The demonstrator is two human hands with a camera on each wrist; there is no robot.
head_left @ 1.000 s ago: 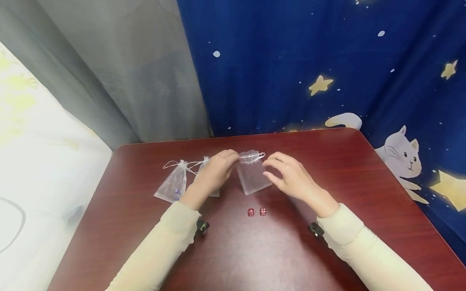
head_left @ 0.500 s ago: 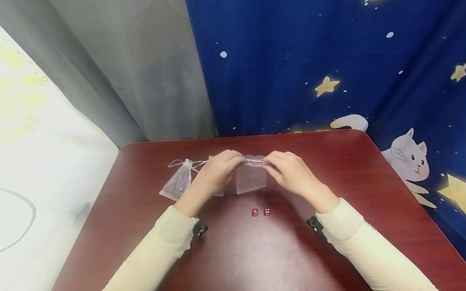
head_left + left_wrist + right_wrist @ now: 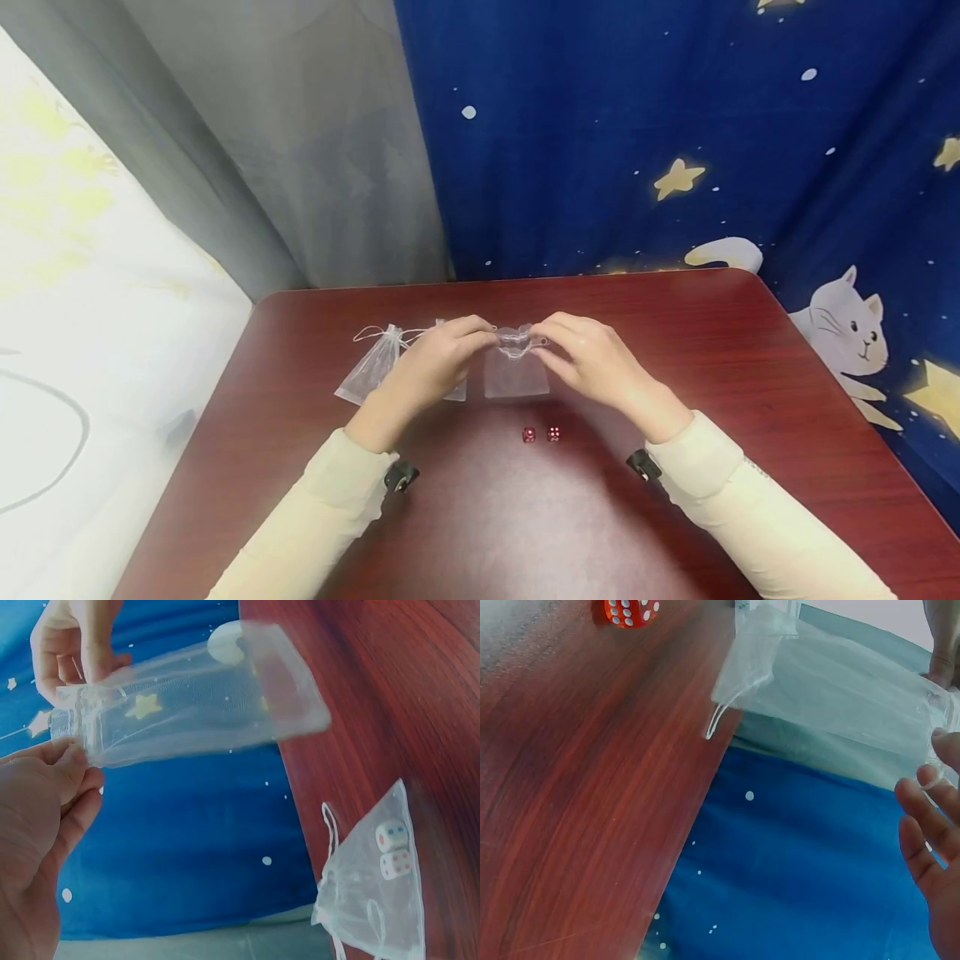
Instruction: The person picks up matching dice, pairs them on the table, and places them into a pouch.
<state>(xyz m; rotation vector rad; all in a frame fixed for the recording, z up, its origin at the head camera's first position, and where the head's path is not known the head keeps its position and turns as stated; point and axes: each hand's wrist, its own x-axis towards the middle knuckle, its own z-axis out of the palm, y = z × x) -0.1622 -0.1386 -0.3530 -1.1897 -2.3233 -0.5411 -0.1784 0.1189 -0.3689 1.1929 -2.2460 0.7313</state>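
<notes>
A sheer white organza drawstring bag (image 3: 516, 379) hangs between both hands, its bottom hem toward me in the head view. My left hand (image 3: 442, 354) pinches one side of its gathered mouth between thumb and fingers, plain in the left wrist view. The other side of the mouth is pinched by my right hand (image 3: 592, 354), whose remaining fingers (image 3: 922, 825) are loosely spread in the right wrist view. No contents show through the mesh. Nearer to me lie two red dice with white dots, a left die (image 3: 529, 435) and a right die (image 3: 553, 434).
Left of the hands, a drawn-up organza bag (image 3: 371, 367) and a second bag (image 3: 457, 390) lie on the dark red wooden table (image 3: 480, 517), partly behind the left arm. One bag (image 3: 352, 892) contains two white dice (image 3: 394, 851). Behind the table hangs a blue star-patterned curtain (image 3: 570, 150).
My right hand has come in and taken hold of the bag's mouth opposite the left hand. The bag has turned squarer to me and its mouth edge has shifted. The red dice stay put.
</notes>
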